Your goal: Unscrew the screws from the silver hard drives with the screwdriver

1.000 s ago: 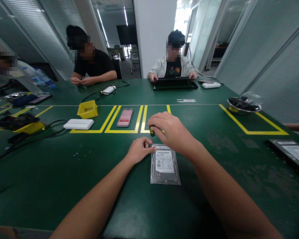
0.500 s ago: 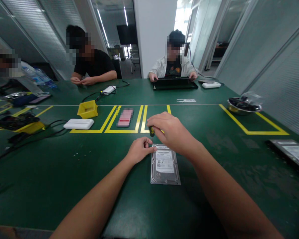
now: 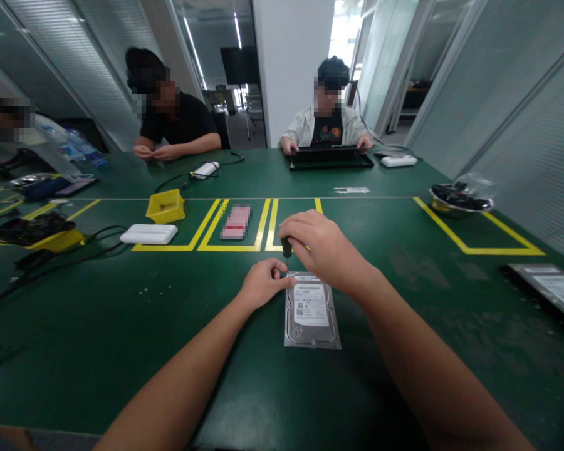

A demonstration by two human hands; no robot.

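R hand (image 3: 318, 244): fingers closed on 1 upright screwdriver (image 3: 286, 246), shaft at HDD (image 3: 311, 316) far L corner. L hand (image 3: 262, 283): thumb on HDD, can't tell if gripping.

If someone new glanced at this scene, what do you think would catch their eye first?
Probably the silver hard drive with its white label, flat on the green table just below centre. At its far left corner, the left hand touches it, while the right hand holds a dark screwdriver upright. Next might come the bright yellow tray, left of centre.
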